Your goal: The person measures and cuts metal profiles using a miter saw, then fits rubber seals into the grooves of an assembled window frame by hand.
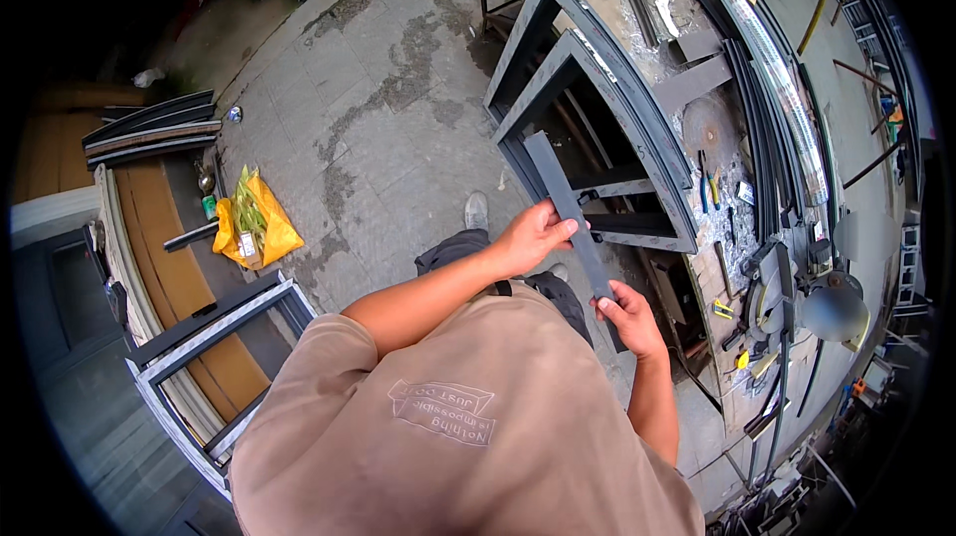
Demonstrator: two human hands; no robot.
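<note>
Both of my hands hold a dark grey metal bar (568,203), a short flat profile piece that runs from upper left to lower right. My left hand (535,235) grips it at its middle, fingers wrapped over the edge. My right hand (629,317) grips its lower end. The bar's upper end lies in front of a dark grey arched window frame (637,108) that leans against the workbench (697,88) just beyond my hands.
The workbench at right carries long curved metal profiles (767,68), pliers, a round disc and a chop saw (787,297). A yellow bag (254,227) lies on the paved floor at left. Another frame (214,322) and stacked curved profiles (149,128) stand at left.
</note>
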